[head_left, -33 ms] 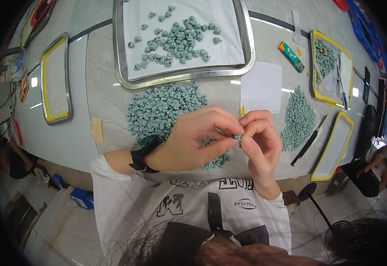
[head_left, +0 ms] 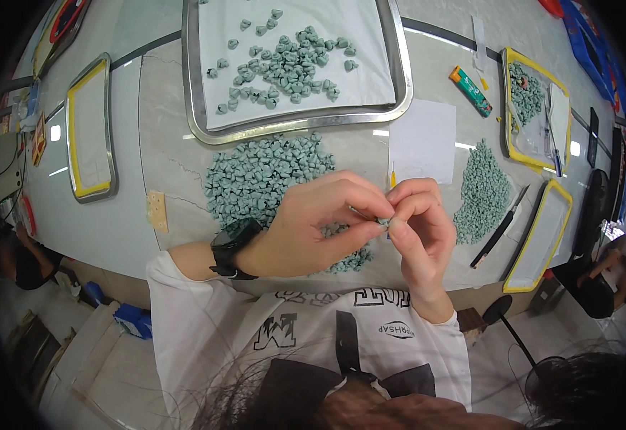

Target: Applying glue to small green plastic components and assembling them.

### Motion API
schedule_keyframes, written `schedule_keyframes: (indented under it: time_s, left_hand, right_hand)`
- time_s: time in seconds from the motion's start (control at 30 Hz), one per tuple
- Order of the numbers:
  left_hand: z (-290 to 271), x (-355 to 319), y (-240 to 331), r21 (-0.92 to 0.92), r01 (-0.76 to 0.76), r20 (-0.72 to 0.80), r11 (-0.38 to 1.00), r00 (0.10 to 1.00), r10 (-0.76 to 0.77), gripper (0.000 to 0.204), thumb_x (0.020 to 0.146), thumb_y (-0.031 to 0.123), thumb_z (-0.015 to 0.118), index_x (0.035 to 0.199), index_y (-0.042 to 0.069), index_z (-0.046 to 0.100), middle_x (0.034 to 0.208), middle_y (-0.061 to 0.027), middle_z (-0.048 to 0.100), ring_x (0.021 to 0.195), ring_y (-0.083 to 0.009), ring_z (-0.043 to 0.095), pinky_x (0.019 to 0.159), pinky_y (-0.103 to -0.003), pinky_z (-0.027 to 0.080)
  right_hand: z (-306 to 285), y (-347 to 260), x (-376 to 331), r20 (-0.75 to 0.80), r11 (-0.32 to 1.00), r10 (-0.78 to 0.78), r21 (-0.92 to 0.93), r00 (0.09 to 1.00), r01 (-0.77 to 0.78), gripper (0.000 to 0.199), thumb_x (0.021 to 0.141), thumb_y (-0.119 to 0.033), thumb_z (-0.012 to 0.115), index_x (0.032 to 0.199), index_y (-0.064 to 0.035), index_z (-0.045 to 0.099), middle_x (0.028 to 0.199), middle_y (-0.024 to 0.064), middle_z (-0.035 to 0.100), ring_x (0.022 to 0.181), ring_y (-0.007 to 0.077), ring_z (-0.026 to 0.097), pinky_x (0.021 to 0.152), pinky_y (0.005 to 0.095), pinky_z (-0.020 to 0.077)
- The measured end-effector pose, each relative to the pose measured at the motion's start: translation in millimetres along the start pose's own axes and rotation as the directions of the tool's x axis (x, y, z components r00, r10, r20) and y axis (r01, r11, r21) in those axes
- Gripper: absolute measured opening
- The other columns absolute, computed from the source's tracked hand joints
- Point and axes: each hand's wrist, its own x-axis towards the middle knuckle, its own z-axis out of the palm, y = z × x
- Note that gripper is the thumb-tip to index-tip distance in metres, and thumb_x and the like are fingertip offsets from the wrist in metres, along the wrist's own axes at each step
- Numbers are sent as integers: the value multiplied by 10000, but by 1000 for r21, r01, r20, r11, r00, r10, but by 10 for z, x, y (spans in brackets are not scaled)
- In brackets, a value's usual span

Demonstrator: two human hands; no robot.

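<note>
Both hands meet over the table, right of the large pile. My left hand (head_left: pixel 313 223), with a black watch (head_left: pixel 233 251) on its wrist, pinches a small grey-green plastic-looking piece (head_left: pixel 384 222) between thumb and fingers. From the other side, the thumb and fingertips of my right hand (head_left: pixel 425 233) close on the same piece. Most of it is hidden by the fingertips. Behind and partly under my left hand spreads a large pile of similar grey-green pieces (head_left: pixel 256 179). Beyond it, a metal tray (head_left: pixel 299 127) lined with white holds more scattered pieces.
Right of my hands lie a heap of smaller green parts (head_left: pixel 482 190), a black-handled knife (head_left: pixel 499 228) and a yellow-edged tray (head_left: pixel 537 236). Farther back are white paper (head_left: pixel 422 136), a green-orange box (head_left: pixel 470 92) and another yellow-edged tray (head_left: pixel 508 107). At left sits a yellow-edged tray (head_left: pixel 75 154).
</note>
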Motion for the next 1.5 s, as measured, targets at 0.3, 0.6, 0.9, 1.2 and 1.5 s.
schedule_keyframes:
  time_s: [0.3, 0.6, 0.9, 1.2, 1.5]
  left_hand:
    - [-42, 5, 5, 396, -239, 54, 887, 970, 238, 290, 802, -99, 622, 1080, -26, 578, 1056, -149, 591, 926, -170, 624, 775, -258, 535]
    - [-25, -5, -12, 189, -49, -57, 981, 997, 61, 310, 820, -118, 584, 1117, -52, 528, 1077, -167, 586, 954, -185, 625, 836, -276, 531]
    - [-50, 2, -39, 227, -34, -34, 973, 999, 43, 310, 843, -121, 550, 1143, -65, 500, 1082, -172, 610, 987, -199, 635, 866, -290, 529]
    - [8, -24, -157, 263, 1, -101, 965, 995, 27, 227, 858, -100, 542, 1074, -53, 489, 1080, -178, 616, 979, -175, 631, 847, -272, 528]
    - [39, 4, -108, 9, 90, -168, 996, 982, -87, 282, 863, -90, 542, 1115, -19, 436, 1072, -157, 600, 981, -155, 617, 861, -266, 507]
  right_hand:
    - [22, 25, -12, -12, 1000, 30, 4, 999, -30, 72, 820, -39, 616, 849, -16, 554, 976, 97, 516, 881, 149, 486, 796, 269, 378]
    - [13, 80, 48, -44, 908, -273, -341, 961, 243, 183, 711, 35, 693, 863, -25, 612, 892, 86, 595, 830, 193, 543, 720, 294, 426]
    - [-3, 81, 82, 35, 717, -461, -574, 887, 396, 250, 637, 68, 718, 864, -20, 662, 830, 68, 627, 745, 223, 573, 643, 300, 448]
    - [21, 169, 46, 43, 626, -483, -682, 875, 379, 201, 685, 97, 695, 854, 4, 640, 856, 103, 613, 758, 214, 582, 651, 282, 463]
    - [34, 190, 64, 10, 665, -492, -641, 871, 383, 247, 640, 82, 709, 852, -22, 636, 842, 73, 617, 715, 226, 572, 592, 302, 444]
